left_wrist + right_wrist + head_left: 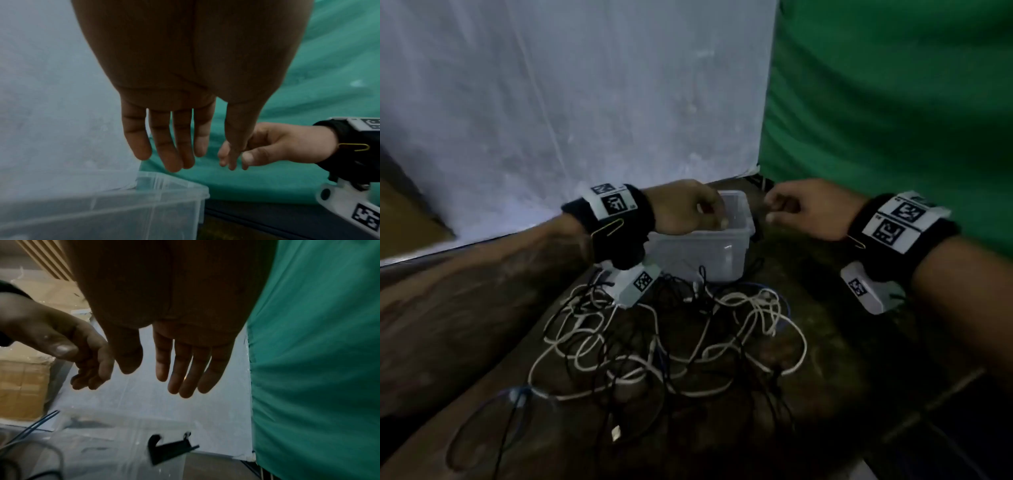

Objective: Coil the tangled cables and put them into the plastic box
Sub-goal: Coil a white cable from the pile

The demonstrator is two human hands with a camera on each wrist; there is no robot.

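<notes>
A clear plastic box [698, 257] stands at the back of the dark table, and I see nothing inside it. My left hand [717, 219] hovers over its open top. In the left wrist view its fingers [170, 146] hang straight above the box rim [174, 191] and hold nothing. My right hand [777, 209] floats just right of the box, fingers [180, 369] relaxed and empty. The tangled cables [671, 335], white, black and blue, lie in a loose heap in front of the box, below both hands. A loose plug [615, 433] points toward me.
A white sheet [585, 102] hangs behind the box and a green cloth [893, 102] to the right. A cardboard box [22, 386] sits off to the left. A small black bracket-like piece [164, 449] shows near the box. A blue cable loop [517, 394] trails toward the front left.
</notes>
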